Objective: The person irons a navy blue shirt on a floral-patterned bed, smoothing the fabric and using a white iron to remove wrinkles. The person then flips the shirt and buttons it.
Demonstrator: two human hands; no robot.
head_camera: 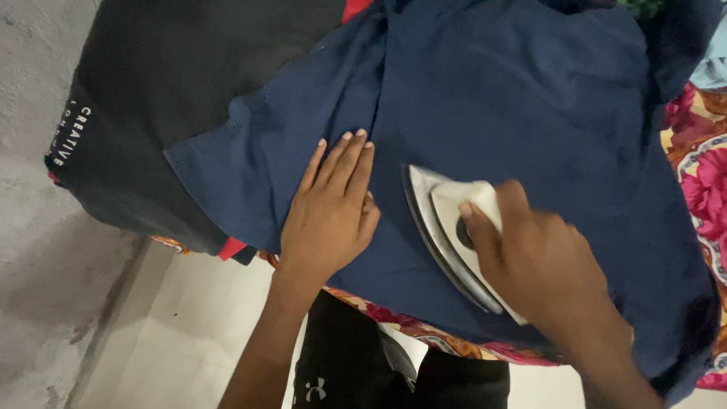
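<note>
Fingers of our right hand [553,273] wrap the white electric iron [454,235] near the front edge of the floral-covered ironing surface [700,182]. Our left hand [329,212], flat and open, pins the navy blue cotton shirt [515,98]. Pressing is underway; next we need a smooth glide. Beyond lies a black garment [189,68].

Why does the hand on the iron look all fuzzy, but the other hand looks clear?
In the head view, the right hand gripping the white iron is smeared by motion blur, as is the iron's edge; the left hand, flat on the navy shirt, looks sharp, with clear fingertips. Lighting is dim and soft, with no glare, so the dark cloth shows few folds.
</note>
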